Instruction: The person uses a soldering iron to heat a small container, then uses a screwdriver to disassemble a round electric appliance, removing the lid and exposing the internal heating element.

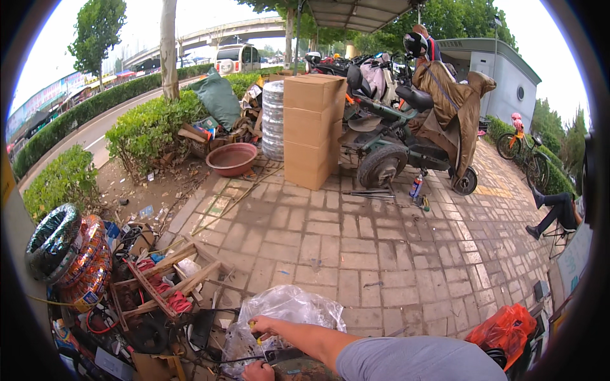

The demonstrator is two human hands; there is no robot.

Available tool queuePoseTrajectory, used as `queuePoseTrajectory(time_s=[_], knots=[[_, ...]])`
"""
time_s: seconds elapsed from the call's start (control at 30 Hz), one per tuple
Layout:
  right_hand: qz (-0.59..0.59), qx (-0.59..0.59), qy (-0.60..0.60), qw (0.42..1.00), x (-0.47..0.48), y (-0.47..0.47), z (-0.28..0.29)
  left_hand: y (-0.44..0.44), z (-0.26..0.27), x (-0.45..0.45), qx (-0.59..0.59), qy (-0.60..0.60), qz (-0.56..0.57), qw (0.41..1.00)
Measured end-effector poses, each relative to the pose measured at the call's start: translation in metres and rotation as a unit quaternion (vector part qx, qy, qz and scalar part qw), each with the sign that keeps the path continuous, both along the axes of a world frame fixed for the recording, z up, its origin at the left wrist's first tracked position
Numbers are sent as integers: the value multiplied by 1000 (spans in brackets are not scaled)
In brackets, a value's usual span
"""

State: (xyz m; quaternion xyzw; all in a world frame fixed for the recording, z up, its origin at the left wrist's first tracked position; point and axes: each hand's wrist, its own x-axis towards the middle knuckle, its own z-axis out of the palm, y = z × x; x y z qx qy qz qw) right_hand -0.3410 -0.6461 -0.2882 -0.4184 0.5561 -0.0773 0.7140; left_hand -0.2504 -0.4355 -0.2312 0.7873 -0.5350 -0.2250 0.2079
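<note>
My right hand [265,328] grips the yellow-and-black handle of what looks like a screwdriver [259,341], its thin shaft pointing down. Below it, a dark part [286,354] lies by the lower edge of a crumpled clear plastic sheet [290,307]. A black cable [240,360] runs leftward from that part. At the bottom edge, my left hand [258,371] is close beside the dark part and is partly cut off. What its fingers hold is hidden. My right arm, in a grey sleeve, reaches in from the lower right.
Left are a broken wooden frame [167,281], mixed scrap and foil-wrapped tyres [86,257]. An orange-red plastic bag [505,328] is at right. Ahead stand cardboard boxes [310,133], a red basin [232,159], a tilted electric scooter [381,157] and a spray can [416,185]. A seated person's legs [555,212] show.
</note>
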Motion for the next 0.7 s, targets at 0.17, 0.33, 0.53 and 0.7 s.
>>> queuePoseTrajectory(time_s=[0.17,0.33,0.53,0.7], knots=[[5,54,-111,992,-16,2,-9,0,5,-1,0,1,6,1000],[-6,2,-59,998,-9,6,-9,-1,3,-3,36,-13,9,999],[-27,-38,-11,999,-2,7,-8,-2,-1,-3,15,-55,-12,998],[-37,-46,6,998,5,9,-5,-2,-4,-2,3,-72,-7,997]])
